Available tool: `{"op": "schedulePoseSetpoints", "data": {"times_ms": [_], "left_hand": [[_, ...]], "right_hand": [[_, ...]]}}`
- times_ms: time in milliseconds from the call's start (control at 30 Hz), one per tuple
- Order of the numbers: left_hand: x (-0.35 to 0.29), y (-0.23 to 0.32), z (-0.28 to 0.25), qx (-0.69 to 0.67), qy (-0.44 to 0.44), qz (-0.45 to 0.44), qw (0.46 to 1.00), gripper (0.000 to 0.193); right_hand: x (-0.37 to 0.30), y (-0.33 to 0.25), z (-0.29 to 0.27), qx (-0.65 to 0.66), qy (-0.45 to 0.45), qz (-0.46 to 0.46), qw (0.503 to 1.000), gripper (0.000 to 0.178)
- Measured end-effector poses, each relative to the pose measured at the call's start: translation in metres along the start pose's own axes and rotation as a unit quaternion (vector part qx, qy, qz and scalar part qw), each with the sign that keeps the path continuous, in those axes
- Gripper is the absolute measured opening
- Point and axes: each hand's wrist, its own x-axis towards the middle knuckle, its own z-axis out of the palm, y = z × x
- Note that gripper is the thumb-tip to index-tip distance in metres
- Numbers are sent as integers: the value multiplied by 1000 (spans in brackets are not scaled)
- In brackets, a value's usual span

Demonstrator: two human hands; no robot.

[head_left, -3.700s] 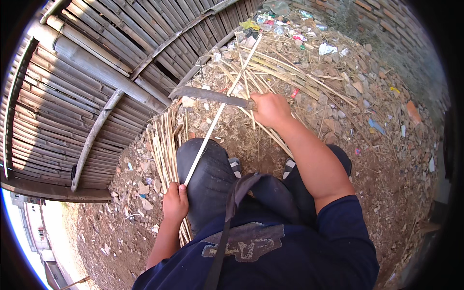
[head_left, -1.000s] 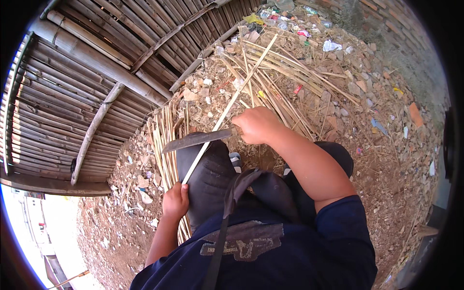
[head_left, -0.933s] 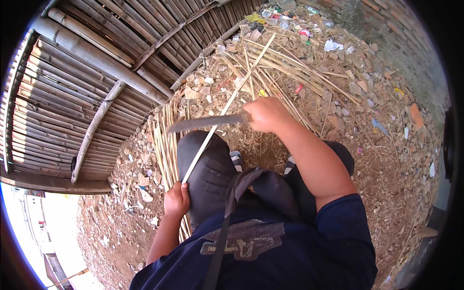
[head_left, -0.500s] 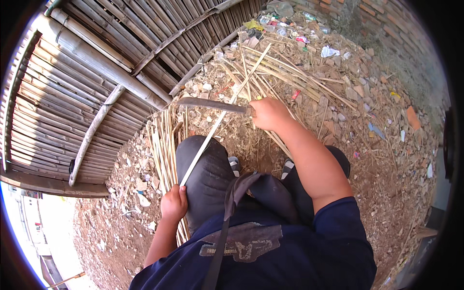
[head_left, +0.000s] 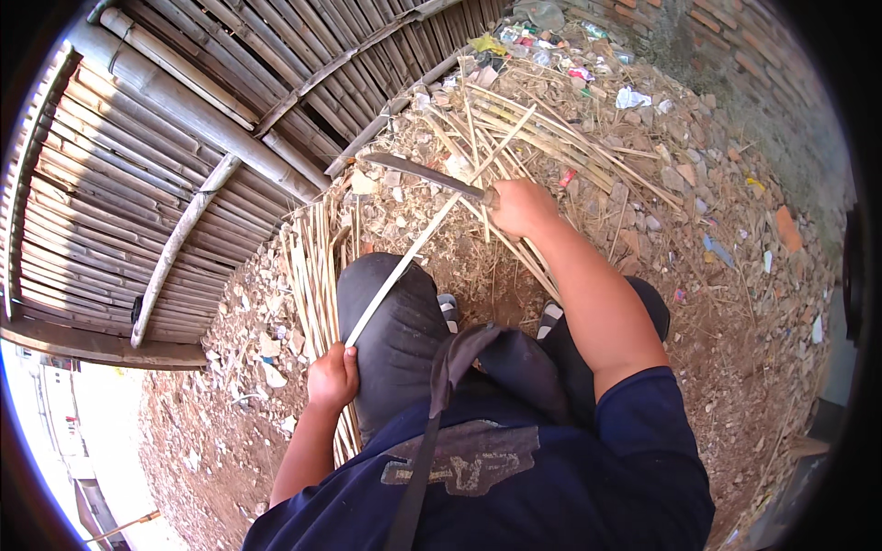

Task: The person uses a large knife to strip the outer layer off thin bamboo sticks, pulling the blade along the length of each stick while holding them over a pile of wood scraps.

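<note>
A long pale bamboo strip [head_left: 401, 265] slants from my left knee up toward the far right. Its near end is gripped by my left hand [head_left: 333, 376], closed beside the knee. My right hand [head_left: 524, 209] is wrapped round the handle of a machete [head_left: 424, 173], whose dark blade points left and lies across the strip. Whether the edge bites into the strip cannot be made out. A bundle of split bamboo strips [head_left: 312, 275] lies at my left leg, partly hidden by my knee and left hand.
More bamboo strips [head_left: 560, 138] are scattered on the rubble ahead. A bamboo slat wall [head_left: 119, 202] rises on the left and a brick wall [head_left: 735, 46] at the far right. Plastic litter [head_left: 551, 50] gathers in the far corner. Stones and an orange brick piece [head_left: 787, 228] lie on the right.
My right hand has moved slightly right and nearer, and the machete has tilted so its tip points farther up. The strip's far end has swung a little right. My left hand stays by the knee.
</note>
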Motion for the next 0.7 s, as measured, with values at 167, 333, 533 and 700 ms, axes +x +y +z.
{"op": "schedulePoseSetpoints", "data": {"times_ms": [167, 333, 533, 700], "left_hand": [[0, 4, -10, 11, -19, -10, 1000, 34], [2, 14, -17, -2, -33, -13, 999, 37], [5, 7, -14, -81, -44, -80, 992, 49], [10, 2, 4, -57, 19, -60, 996, 48]], "right_hand": [[-3, 2, 6, 24, 57, 54, 997, 25], [-16, -29, -1, 17, 34, -58, 998, 25], [-28, -55, 1, -48, -12, -197, 979, 18], [10, 16, 1, 110, 15, 96, 989, 16]]}}
